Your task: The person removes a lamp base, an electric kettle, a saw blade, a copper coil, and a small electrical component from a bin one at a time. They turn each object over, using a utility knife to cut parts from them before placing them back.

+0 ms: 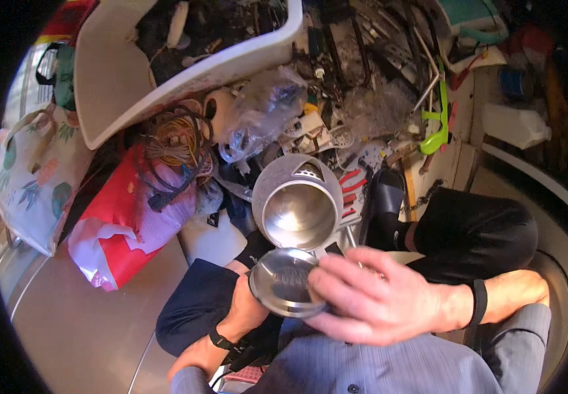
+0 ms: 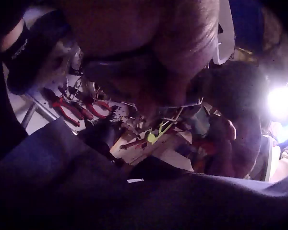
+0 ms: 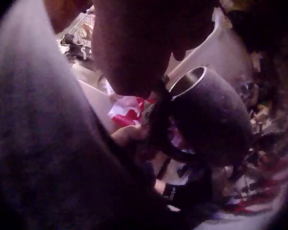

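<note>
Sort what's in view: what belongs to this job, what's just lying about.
Likely in the job:
held round metal piece
open metal vessel

Apparently lying about:
red-handled pliers
coiled wires
bright green object
red-and-white bag

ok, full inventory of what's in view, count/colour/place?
Places per head view.
metal vessel: 1, silver-grey, centre
round metal piece: 1, silver, below vessel
large tub: 1, off-white, upper left
printed bag: 1, white, far left
plastic bag: 1, red-white, left
coiled cables: several, brown/black, on plastic bag
clear plastic: 2+, transparent, above vessel
red-handled tools: 2+, red, right of vessel
green tool: 1, bright green, upper right
clutter: uncountable, mixed, top
wristbands: 2, black, wrists
right hand: 1, bare, holding round metal piece
left hand: 1, bare, fingers hidden
</note>
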`<state>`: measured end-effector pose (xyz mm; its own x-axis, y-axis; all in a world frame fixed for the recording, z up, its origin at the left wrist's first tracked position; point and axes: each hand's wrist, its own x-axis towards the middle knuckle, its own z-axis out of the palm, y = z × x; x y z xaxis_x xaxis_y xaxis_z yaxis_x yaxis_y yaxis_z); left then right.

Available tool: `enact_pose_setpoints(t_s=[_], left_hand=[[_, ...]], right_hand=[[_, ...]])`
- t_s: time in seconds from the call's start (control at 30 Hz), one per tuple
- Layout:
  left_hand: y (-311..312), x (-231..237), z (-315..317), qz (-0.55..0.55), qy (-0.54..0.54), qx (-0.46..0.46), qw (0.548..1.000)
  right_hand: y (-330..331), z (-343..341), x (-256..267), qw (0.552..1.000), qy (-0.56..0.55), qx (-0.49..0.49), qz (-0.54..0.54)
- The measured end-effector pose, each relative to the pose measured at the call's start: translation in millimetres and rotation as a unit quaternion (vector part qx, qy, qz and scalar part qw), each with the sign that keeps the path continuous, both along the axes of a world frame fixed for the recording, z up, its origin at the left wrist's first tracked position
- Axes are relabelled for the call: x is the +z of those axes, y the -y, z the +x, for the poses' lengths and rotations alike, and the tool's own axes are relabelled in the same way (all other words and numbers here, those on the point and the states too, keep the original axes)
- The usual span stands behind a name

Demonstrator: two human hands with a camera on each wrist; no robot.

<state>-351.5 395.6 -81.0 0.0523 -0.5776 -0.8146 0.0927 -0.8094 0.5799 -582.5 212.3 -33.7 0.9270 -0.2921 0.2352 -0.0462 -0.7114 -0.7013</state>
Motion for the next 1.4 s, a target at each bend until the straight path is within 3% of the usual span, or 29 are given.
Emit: enact_pose_setpoints(t_s=[0.07,0.1,0.23,0.3,0.37,0.43,0.47,0.53,0.67,0.73,0.77,0.83,0.87,0.97,1.0,1.03,1.17,1.23,1.3,1.4], left_hand=[[20,10,-3,0.002,0.007,0.024,1.0],[21,13,0,0.059,-0.077,0.08,0.992],[32,22,3,0.041,-0.088,0.061,0.993],[32,22,3,0.012,-0.084,0.048,0.995],[37,29,0,-0.003,-0.088,0.05,0.995],[48,39,-4,-0.027,-0.097,0.046,0.994],[55,44,-9,-0.025,-0.092,0.054,0.994],[69,55,-19,-0.041,-0.096,0.06,0.993],[91,66,-43,-0.084,-0.102,0.041,0.99],[96,63,-56,-0.104,-0.099,0.025,0.989],[98,58,-59,-0.116,-0.096,0.015,0.989],[109,57,-63,-0.143,-0.11,0.014,0.984],[115,54,-63,-0.155,-0.115,0.012,0.981],[132,52,-64,-0.167,-0.119,0.043,0.978],[136,53,-63,-0.174,-0.116,0.061,0.976],[142,55,-62,-0.182,-0.114,0.08,0.973],[169,66,-40,-0.248,-0.067,0.139,0.956],[184,78,-23,-0.276,-0.087,0.207,0.934],[193,76,6,-0.321,-0.098,0.219,0.916],[198,85,47,-0.348,-0.15,0.317,0.87]], right_hand=[[15,1,-4,1.0,0.006,-0.019,0.016],[30,0,-1,0.999,-0.033,-0.006,0.028],[55,1,-14,0.98,-0.142,-0.137,-0.002],[62,1,-14,0.976,-0.119,-0.18,-0.029],[65,0,-11,0.972,-0.074,-0.222,0.016],[60,-8,-8,0.963,-0.151,-0.194,0.109],[53,-6,-5,0.962,-0.126,-0.185,0.158],[42,-5,6,0.917,-0.233,-0.097,0.31],[-2,5,-13,0.938,-0.107,-0.175,0.281],[-1,6,7,0.844,-0.136,-0.179,0.487],[0,4,8,0.848,-0.133,-0.179,0.482],[3,1,4,0.796,-0.128,-0.253,0.534],[6,-1,3,0.796,-0.125,-0.288,0.517],[32,-6,10,0.816,-0.082,-0.267,0.506],[41,-10,11,0.85,-0.033,-0.254,0.46],[55,-7,30,0.783,-0.094,-0.303,0.535],[107,-13,6,0.789,-0.095,-0.337,0.505],[141,-14,-27,0.748,-0.02,-0.361,0.557],[178,-16,-29,0.765,-0.034,-0.372,0.525],[228,-12,-39,0.782,-0.012,-0.396,0.48]])
